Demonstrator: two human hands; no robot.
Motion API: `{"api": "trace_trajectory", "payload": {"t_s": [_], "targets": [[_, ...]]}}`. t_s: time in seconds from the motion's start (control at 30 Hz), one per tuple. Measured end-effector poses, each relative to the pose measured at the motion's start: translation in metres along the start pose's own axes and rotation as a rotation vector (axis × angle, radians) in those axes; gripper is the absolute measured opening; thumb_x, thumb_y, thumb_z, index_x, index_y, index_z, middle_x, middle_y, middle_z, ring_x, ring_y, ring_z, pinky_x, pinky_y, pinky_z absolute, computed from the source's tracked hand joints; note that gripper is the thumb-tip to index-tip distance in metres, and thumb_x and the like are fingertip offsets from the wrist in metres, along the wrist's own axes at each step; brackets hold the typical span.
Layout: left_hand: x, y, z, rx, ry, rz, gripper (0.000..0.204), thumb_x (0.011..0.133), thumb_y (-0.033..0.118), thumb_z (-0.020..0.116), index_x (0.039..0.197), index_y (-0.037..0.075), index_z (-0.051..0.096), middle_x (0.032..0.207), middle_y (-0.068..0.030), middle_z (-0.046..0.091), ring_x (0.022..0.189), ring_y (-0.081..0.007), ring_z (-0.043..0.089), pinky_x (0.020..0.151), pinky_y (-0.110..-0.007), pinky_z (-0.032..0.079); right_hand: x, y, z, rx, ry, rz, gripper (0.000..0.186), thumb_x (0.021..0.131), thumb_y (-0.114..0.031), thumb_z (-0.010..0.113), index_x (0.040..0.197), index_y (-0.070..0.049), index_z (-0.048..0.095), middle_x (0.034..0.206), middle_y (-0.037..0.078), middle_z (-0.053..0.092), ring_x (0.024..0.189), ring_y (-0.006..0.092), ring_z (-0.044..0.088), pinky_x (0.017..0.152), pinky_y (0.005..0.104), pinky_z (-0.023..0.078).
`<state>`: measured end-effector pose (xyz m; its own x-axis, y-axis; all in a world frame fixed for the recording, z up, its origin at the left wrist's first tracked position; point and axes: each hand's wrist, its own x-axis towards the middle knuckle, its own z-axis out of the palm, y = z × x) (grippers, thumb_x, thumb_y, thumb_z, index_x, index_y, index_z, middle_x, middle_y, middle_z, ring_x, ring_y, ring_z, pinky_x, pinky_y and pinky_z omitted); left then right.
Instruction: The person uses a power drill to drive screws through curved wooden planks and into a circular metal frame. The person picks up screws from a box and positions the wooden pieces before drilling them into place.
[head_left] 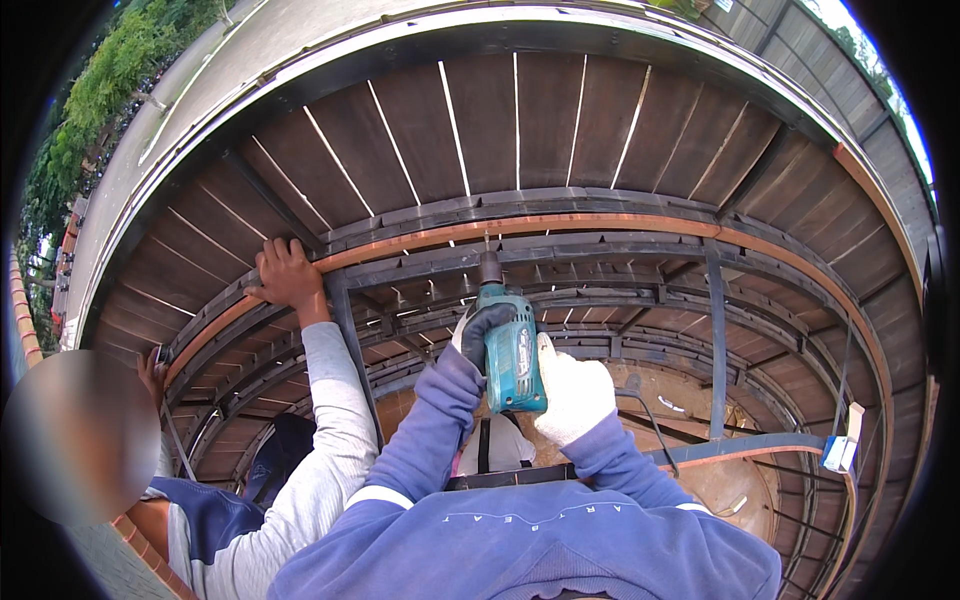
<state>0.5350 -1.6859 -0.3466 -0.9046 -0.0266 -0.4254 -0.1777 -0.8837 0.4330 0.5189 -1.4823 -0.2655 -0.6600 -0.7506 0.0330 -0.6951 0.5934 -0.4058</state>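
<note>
A teal power drill [513, 355] points away from me, with its dark chuck [489, 268] up front. The bit's tip reaches the orange-brown curved strip [560, 223] on a dark metal frame; whether it has gone in I cannot tell. My left hand [484, 328], in a dark-palmed glove, is wrapped around the drill's left side behind the chuck. In a white glove, my right hand [576, 390] closes on the drill's rear right side, its fingers partly hidden. Left of me, a co-worker's hand [286, 276] presses on the same strip.
Brown slatted panels [480, 120] curve around ahead. A metal upright [716, 340] and a crossbar [740, 452] stand at right, with a small blue-and-white box [841, 452] at the bar's end. A black cord [655, 430] hangs beside my right arm. Another person's sleeve [335, 430] is close at left.
</note>
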Motion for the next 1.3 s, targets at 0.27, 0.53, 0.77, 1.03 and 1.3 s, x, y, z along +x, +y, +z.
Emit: {"api": "trace_trajectory", "payload": {"t_s": [0.27,0.53,0.77,1.03,1.3], "targets": [[0.0,0.003,0.0,0.018,-0.003,0.008,0.039,0.089,0.012,0.072,0.125,-0.001,0.062,0.105,-0.0148,0.074,0.089,-0.0285,0.076,0.082,-0.042,0.066,0.002,0.001,0.001,0.001,-0.039,0.01,0.093,0.064,-0.022,0.077,0.147,0.01,0.05,0.091,0.015,0.066,0.08,0.0316,0.065,0.074,0.0435,0.049],[-0.002,0.01,0.004,0.126,-0.02,0.043,0.041,0.088,0.015,0.071,0.124,-0.002,0.063,0.105,-0.016,0.074,0.088,-0.0288,0.076,0.083,-0.042,0.066,0.005,-0.002,-0.006,-0.052,-0.093,0.003,0.085,0.072,-0.024,0.077,0.145,0.012,0.051,0.088,0.015,0.065,0.077,0.0299,0.065,0.071,0.0427,0.049],[0.001,0.011,0.003,0.085,-0.024,0.032,0.04,0.088,0.015,0.071,0.124,-0.002,0.064,0.104,-0.0166,0.074,0.088,-0.0299,0.076,0.083,-0.042,0.066,0.005,-0.001,-0.002,-0.024,-0.016,-0.033,0.079,0.077,-0.025,0.076,0.142,0.012,0.054,0.086,0.014,0.066,0.076,0.0295,0.065,0.069,0.042,0.049],[0.008,0.007,0.0,-0.025,-0.063,0.04,0.046,0.089,0.013,0.07,0.13,-0.003,0.059,0.108,-0.0192,0.073,0.096,-0.035,0.076,0.089,-0.047,0.065,0.01,-0.002,-0.008,-0.062,-0.059,-0.016,0.083,0.076,-0.027,0.076,0.144,0.012,0.051,0.088,0.014,0.067,0.076,0.0296,0.066,0.071,0.0424,0.049],[0.017,0.008,-0.004,0.006,-0.073,-0.007,0.049,0.088,0.012,0.07,0.133,-0.003,0.057,0.111,-0.0201,0.073,0.098,-0.0359,0.076,0.09,-0.047,0.065,0.011,-0.003,-0.014,-0.076,-0.073,0.008,0.082,0.076,-0.03,0.076,0.143,0.011,0.052,0.086,0.013,0.067,0.078,0.0286,0.067,0.072,0.0426,0.048]]}}
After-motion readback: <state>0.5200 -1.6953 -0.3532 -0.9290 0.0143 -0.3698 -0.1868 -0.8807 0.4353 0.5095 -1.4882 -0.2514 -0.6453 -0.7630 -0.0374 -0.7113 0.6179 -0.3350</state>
